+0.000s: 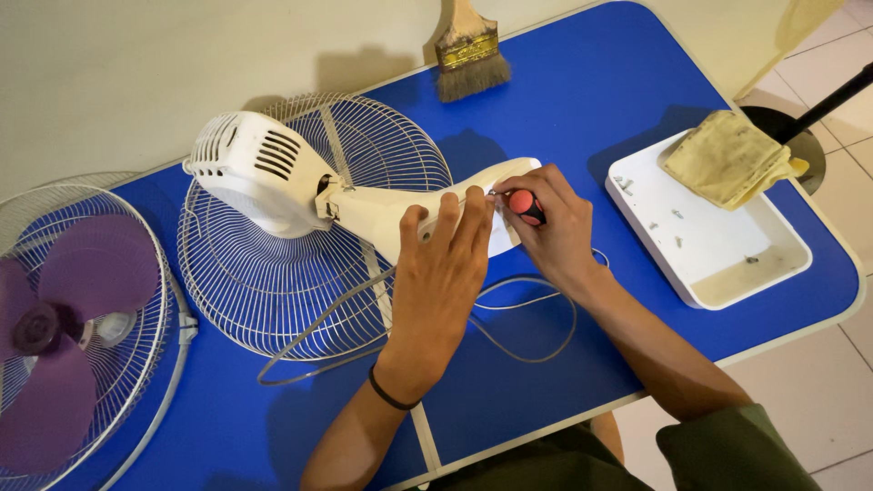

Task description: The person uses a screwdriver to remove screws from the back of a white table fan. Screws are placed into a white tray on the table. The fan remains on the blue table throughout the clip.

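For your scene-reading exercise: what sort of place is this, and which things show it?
Probably a home repair spot, not a workshop: a folding blue table on tiled floor, a dismantled fan, and a tray of loose screws.

Fan motor housing [250,168] lies on the rear grille [300,236], mid-table [582,100]. Its neck [409,209] runs right, under the left hand [441,273]; right hand [555,227] just beside, holding a screwdriver [526,205]. Front grille with blades [73,318] far left. Brush [468,55] behind. Tray [709,264] right, cloth [727,156] on its far corner, screws [677,227] inside. Cord [536,314] loops nearest the person.
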